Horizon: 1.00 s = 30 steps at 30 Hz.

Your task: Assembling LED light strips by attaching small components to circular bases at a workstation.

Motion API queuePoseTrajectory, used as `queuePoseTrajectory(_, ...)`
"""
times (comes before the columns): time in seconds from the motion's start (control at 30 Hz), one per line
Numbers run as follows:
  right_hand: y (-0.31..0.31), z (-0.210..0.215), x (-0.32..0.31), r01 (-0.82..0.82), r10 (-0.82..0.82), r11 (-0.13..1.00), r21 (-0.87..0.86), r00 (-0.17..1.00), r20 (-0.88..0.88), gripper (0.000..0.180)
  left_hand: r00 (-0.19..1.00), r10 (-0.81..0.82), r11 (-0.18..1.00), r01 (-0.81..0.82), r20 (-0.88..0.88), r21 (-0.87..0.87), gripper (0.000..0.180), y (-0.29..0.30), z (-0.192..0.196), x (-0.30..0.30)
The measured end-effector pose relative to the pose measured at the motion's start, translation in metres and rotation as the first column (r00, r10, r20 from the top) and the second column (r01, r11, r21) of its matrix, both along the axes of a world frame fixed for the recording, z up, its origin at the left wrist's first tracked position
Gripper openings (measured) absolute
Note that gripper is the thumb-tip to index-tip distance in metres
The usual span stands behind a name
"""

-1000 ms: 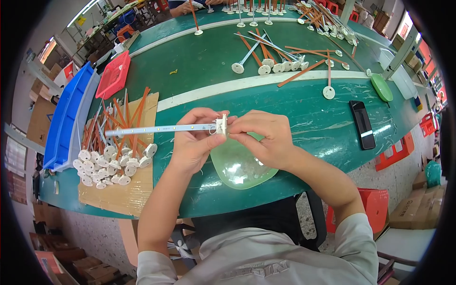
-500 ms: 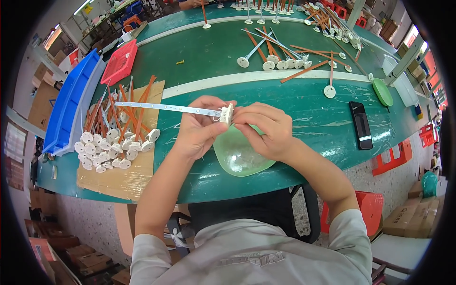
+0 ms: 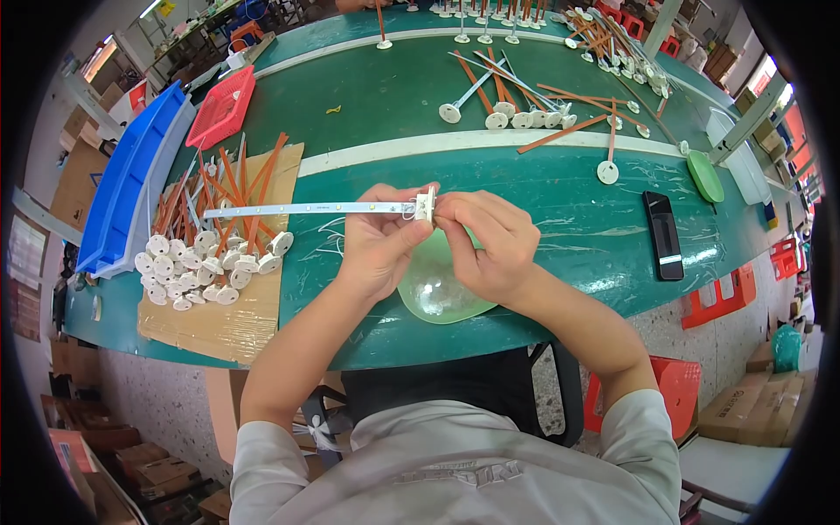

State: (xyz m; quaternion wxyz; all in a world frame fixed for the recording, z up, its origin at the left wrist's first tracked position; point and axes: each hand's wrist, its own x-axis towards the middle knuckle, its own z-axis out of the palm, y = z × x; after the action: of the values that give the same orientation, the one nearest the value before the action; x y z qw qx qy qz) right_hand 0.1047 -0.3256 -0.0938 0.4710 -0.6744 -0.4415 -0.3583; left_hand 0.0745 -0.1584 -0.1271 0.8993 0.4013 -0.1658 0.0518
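Left hand (image 3: 378,241) and right hand (image 3: 486,241) each have a closed grip pinching the small white end cap (image 3: 425,206) of a long white light strip (image 3: 306,209) above the green desk (image 3: 367,96).

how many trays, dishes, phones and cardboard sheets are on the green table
blue trays: 1
red baskets: 1
green dishes: 2, one under the hands, one at far right
phones: 1
cardboard sheets: 1
total: 6
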Motion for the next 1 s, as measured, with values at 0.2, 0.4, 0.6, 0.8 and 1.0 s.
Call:
queuePoseTrajectory(0.2, 0.0, 0.0, 0.004, -0.06, 0.058, 0.997, 0.048, 0.997, 0.046, 0.018, 0.997, -0.061, 0.998, 0.06, -0.051, -0.029, 0.029, 0.001, 0.009, 0.0)
queuePoseTrajectory(0.4, 0.0, 0.0, 0.004, -0.056, 0.051, 0.995, 0.078, 0.996, 0.066, 0.018, 0.999, -0.041, 0.999, 0.041, -0.024, -0.013, 0.027, -0.001, 0.012, 0.0)
queuePoseTrajectory(0.6, -0.016, 0.0, 0.019, -0.234, 0.24, 0.969, -0.085, 0.968, 0.072, 0.019, 0.996, -0.092, 0.919, 0.083, 0.004, 0.385, 0.034, 0.021, 0.02, 0.008)
queuePoseTrajectory(0.8, -0.011, -0.006, 0.02, -0.161, 0.167, 0.984, -0.074, 0.981, 0.095, 0.019, 0.998, 0.0, 0.839, 0.032, -0.059, 0.544, 0.035, 0.02, 0.035, 0.003)
queuePoseTrajectory(1.0, -0.015, -0.002, 0.022, -0.14, 0.154, 0.981, -0.136, 0.983, 0.102, 0.017, 0.946, 0.316, 0.58, -0.132, -0.073, 0.804, 0.035, 0.087, 0.08, -0.004)
